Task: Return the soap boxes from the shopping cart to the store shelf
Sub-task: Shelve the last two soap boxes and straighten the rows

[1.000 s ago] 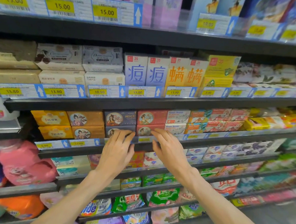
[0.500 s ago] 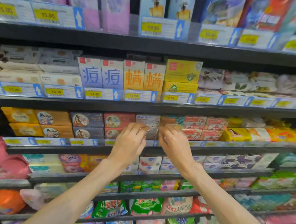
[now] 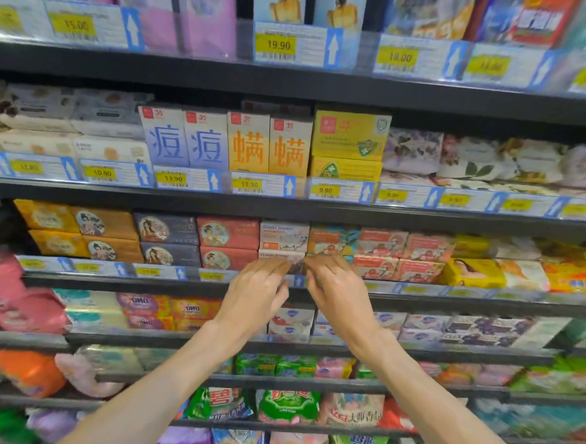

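Item: lower Goat Soap box (image 3: 275, 258), white carton, third store shelf (image 3: 451, 303), beneath matching upper box (image 3: 284, 236). Left hand (image 3: 254, 296) and right hand (image 3: 340, 290) at its front edge; fingers (image 3: 278, 267) curled against carton, grip unclear through blur. Likely light, rigid, crushable at corners; best held by the 2 short ends.

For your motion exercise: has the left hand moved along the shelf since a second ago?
Yes. The left hand shifted rightward, from the navy and red boxes to the white Goat Soap box stack.
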A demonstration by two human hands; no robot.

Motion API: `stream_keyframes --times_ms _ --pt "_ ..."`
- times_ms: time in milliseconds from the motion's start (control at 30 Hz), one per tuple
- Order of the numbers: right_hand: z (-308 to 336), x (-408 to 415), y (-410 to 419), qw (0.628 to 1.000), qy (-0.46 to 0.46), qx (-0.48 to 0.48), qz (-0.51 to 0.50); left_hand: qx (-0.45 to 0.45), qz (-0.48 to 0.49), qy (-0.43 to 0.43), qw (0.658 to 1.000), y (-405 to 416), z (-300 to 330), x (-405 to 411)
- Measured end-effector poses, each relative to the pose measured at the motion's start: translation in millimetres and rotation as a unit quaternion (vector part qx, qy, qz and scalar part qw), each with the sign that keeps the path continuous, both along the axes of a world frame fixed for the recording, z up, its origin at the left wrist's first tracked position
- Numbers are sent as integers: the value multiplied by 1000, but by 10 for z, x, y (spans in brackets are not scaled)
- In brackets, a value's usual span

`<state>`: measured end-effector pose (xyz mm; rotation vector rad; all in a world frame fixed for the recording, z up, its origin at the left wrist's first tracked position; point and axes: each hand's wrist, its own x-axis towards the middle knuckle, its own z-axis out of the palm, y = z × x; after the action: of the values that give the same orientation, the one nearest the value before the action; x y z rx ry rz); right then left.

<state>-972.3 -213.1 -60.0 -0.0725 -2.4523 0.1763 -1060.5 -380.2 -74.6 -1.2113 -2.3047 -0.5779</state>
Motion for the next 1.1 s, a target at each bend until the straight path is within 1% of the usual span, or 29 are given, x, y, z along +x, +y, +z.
stream_keyframes --times_ms 133,200,267,367,467,600,800,900,1033,1100 --pt "126 -60 -31 999 45 8 -2 33 -13 60 998 -84 89 -129" --pt "198 -119 -45 999 46 17 -19 44 3 97 994 -123 180 -196" --pt "252 -179 -63 997 34 43 -52 41 30 115 992 -125 265 -269" --pt "292 -267 -72 992 30 75 -95 21 58 113 992 -102 329 -363" --pt "311 -380 -45 988 33 78 -130 33 73 115 990 -90 363 -433" --pt "442 -522 -24 986 -27 50 -160 34 95 127 987 -43 413 -507" --pt "467 -604 3 984 -68 32 -162 5 119 117 986 -17 461 -547" --pt "493 -612 -4 981 -97 34 -166 1 113 117 987 -43 473 -582" --pt "480 -600 -4 980 -90 41 -171 1 116 109 987 -36 487 -576" --pt "470 -606 -8 978 -108 26 -174 4 115 105 988 -26 476 -571"
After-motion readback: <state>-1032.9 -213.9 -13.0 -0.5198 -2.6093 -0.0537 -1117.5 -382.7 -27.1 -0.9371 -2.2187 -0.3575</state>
